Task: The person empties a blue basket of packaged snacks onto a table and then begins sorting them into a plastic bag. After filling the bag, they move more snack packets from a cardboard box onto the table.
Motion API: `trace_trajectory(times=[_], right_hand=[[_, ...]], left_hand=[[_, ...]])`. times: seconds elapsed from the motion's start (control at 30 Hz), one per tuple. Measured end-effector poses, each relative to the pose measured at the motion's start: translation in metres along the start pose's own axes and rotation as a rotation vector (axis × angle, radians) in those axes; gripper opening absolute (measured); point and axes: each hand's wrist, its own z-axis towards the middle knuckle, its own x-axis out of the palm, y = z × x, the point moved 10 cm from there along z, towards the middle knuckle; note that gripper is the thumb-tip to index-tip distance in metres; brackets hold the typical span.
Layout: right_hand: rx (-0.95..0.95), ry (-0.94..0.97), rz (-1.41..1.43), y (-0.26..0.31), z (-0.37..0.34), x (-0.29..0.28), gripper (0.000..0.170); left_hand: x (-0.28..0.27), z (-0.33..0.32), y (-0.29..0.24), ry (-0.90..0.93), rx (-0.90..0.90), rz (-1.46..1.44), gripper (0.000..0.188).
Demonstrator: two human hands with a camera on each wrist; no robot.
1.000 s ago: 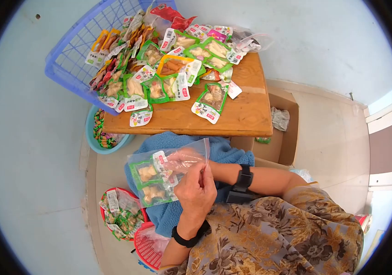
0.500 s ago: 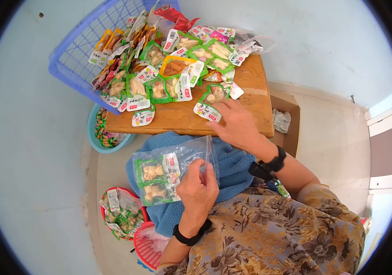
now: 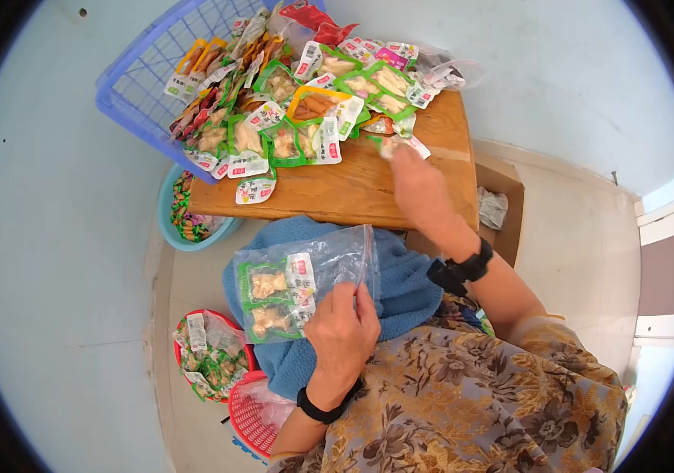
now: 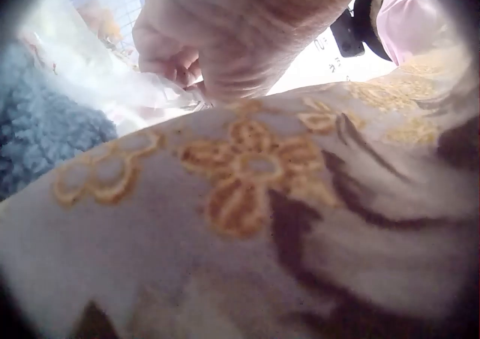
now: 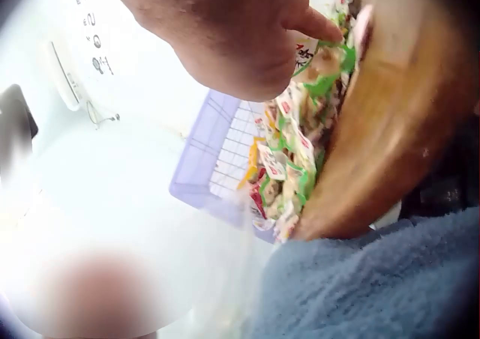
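Note:
My left hand (image 3: 342,331) pinches the edge of a clear zip bag (image 3: 333,256) near its mouth, over the blue fleece on the lap. Two green-edged snack packets (image 3: 268,285) with pale pieces lie side by side inside the bag. Out over the front right part of the wooden table, my right hand (image 3: 422,189) grips another snack packet (image 5: 324,65), green-edged too. In the head view that packet is mostly hidden by the hand; its green and white edge shows at the fingertips. The left wrist view shows the left fingers on the filmy plastic.
A blue-purple basket (image 3: 141,98) lies tipped on the wooden table (image 3: 313,197), packets spilling out in a pile (image 3: 297,102). A light-blue basin (image 3: 169,225) and red baskets (image 3: 254,418) stand on the floor to the left. A cardboard box (image 3: 502,177) sits right of the table.
My right hand has come out of the zip bag, reached up to the table and picked up the single packet lying there. The left hand keeps its pinch on the bag.

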Motion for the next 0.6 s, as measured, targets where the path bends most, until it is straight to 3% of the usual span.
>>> trace_trajectory(times=[0.03,0.1,0.13,0.2,0.23,0.3,0.33,0.5,0.6], right_hand=[[0.002,0.004,-0.003,0.000,-0.001,-0.018,0.023],[0.215,-0.067,0.444,-0.021,-0.012,-0.059,0.021],[0.219,-0.067,0.438,-0.027,-0.018,-0.067,0.021],[0.407,0.079,1.080,-0.042,-0.034,-0.055,0.022],[0.414,0.078,1.079,-0.041,-0.039,-0.067,0.022],[0.611,0.341,1.449,-0.022,-0.061,-0.060,0.026],[0.621,0.341,1.452,-0.023,-0.069,-0.062,0.026],[0.687,0.704,1.696,0.014,-0.112,-0.050,0.031],[0.687,0.712,1.721,0.031,-0.124,-0.031,0.032]], left_hand=[[-0.001,0.000,0.002,-0.015,-0.015,-0.027,0.015],[-0.003,0.000,0.003,-0.025,-0.036,-0.058,0.015],[-0.004,0.001,0.004,-0.041,-0.054,-0.087,0.015],[-0.004,0.002,0.006,-0.037,-0.077,-0.102,0.015],[-0.004,0.002,0.009,-0.039,-0.102,-0.110,0.015],[-0.004,0.004,0.007,-0.038,-0.084,-0.099,0.015],[-0.005,0.005,0.005,-0.050,-0.064,-0.091,0.015],[-0.008,0.009,0.000,-0.096,-0.050,-0.115,0.014],[-0.011,0.009,-0.001,-0.136,-0.009,-0.128,0.013]])
